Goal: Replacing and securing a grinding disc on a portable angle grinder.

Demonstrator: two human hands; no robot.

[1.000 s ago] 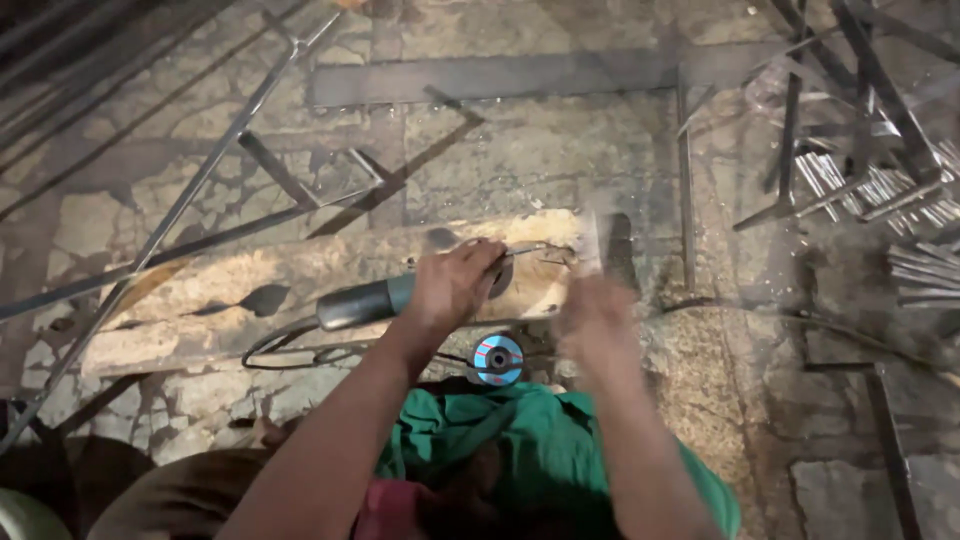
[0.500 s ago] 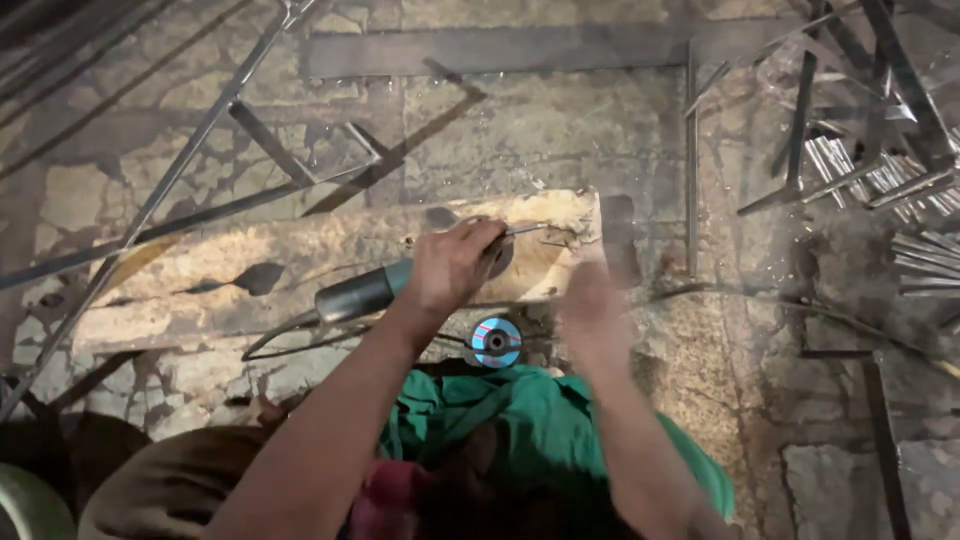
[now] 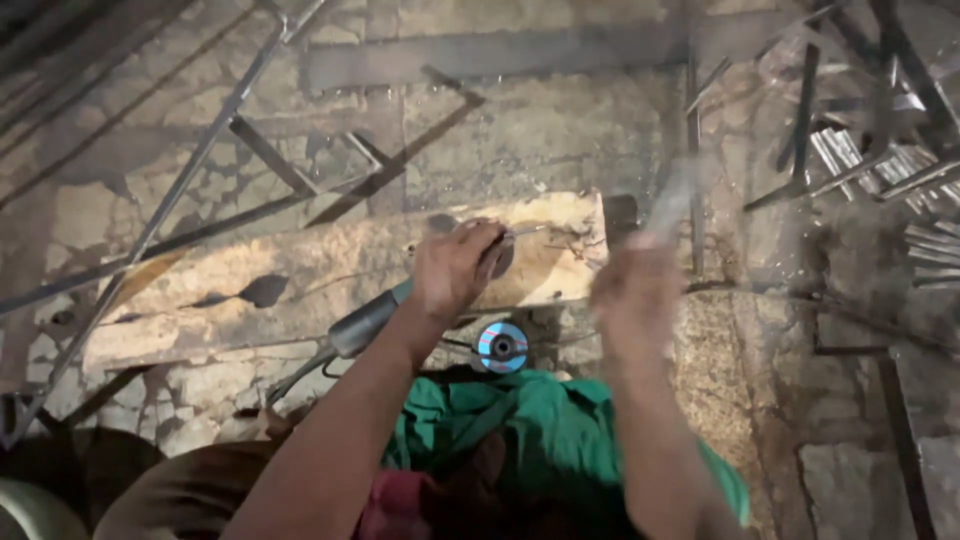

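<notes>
My left hand [image 3: 458, 268] is closed over the head of a grey angle grinder [image 3: 366, 320], which lies across a pale wooden plank [image 3: 300, 285]. The grinder's body and cable trail back toward my left. My right hand [image 3: 635, 300] is raised just past the plank's right end and is heavily blurred. A pale streak [image 3: 672, 200] rises from it; I cannot tell if it is a held piece. A blue and red cutting disc [image 3: 501, 347] lies on the ground between my arms, below the plank.
A dark metal piece [image 3: 621, 215] sits at the plank's right end. Welded steel bars [image 3: 205, 150] cross the stone floor at left, and a thin upright bar [image 3: 692, 150] stands right of the plank. Cut metal strips [image 3: 870, 165] are piled at the far right.
My left hand has stayed on the grinder head. My right hand keeps moving fast beside the plank's end, and a pale streak now shows above it.
</notes>
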